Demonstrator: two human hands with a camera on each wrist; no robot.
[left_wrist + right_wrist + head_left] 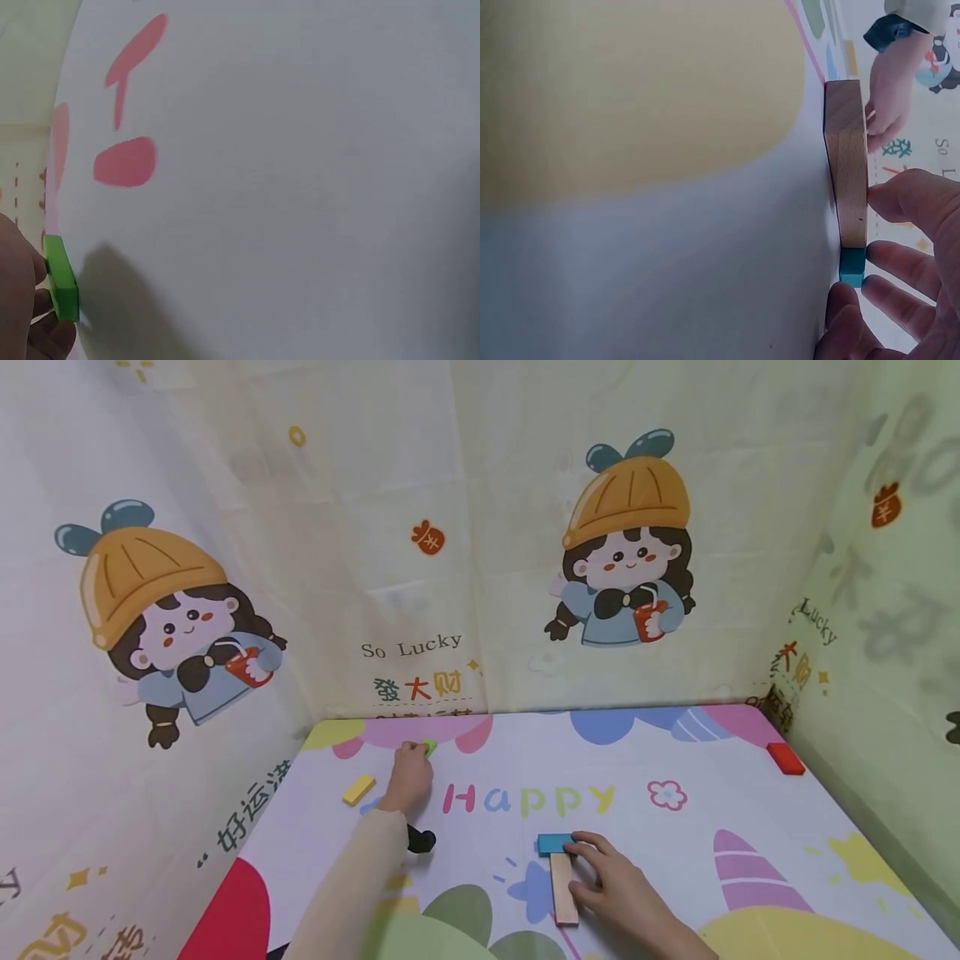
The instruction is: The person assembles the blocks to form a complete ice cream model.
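Observation:
Far left on the table, my left hand [411, 772] pinches a small green block [61, 277] between thumb and fingers. A yellow block [359, 790] lies to the left of that hand. Nearer the front, a blue block [553, 844] lies crosswise at the far end of a plain wooden block [564, 893], the two forming a T shape. My right hand [618, 881] is beside them, its fingertips on the right end of the blue block and its thumb against the wooden block's right side.
A red block [785, 758] lies near the table's right edge. Printed cloth walls [495, 568] enclose the back and sides. The printed tabletop [637, 743] carries the word "Happy". A black object [422, 839] shows at the left wrist.

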